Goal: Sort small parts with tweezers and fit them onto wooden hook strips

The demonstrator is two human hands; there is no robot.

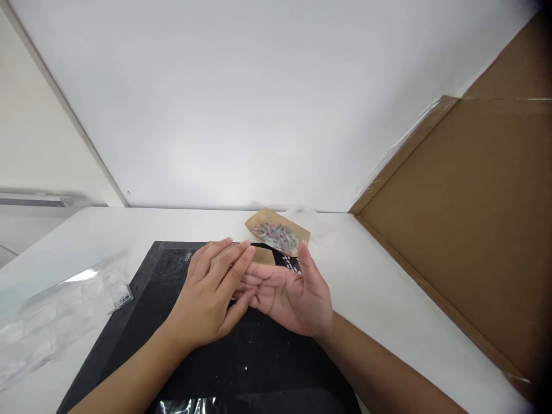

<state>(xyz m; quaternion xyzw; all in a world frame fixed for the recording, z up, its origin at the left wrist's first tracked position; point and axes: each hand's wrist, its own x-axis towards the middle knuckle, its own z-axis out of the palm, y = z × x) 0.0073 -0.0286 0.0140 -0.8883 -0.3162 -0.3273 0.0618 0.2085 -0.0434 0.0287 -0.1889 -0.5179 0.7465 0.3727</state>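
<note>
My left hand (209,302) is palm down, its straightened fingers lying across the fingers of my right hand (291,296). The right palm faces up, with its thumb raised and nothing visible on it. Just behind the hands, a brown paper tray (264,256) is mostly hidden by them. Farther back, a second brown paper tray (259,218) contains a heap of small pinkish, grey and whitish pieces, too fine to make out. Beneath the hands lies a black sheet (250,345) with white print near its far right corner.
Clear compartmented plastic packaging (56,316) lies at the left. A cardboard panel (466,213) borders the right side of the white table (379,310). Thin clear plastic (319,224) sits by the back wall (233,103). Shiny plastic (187,406) shows at the bottom edge.
</note>
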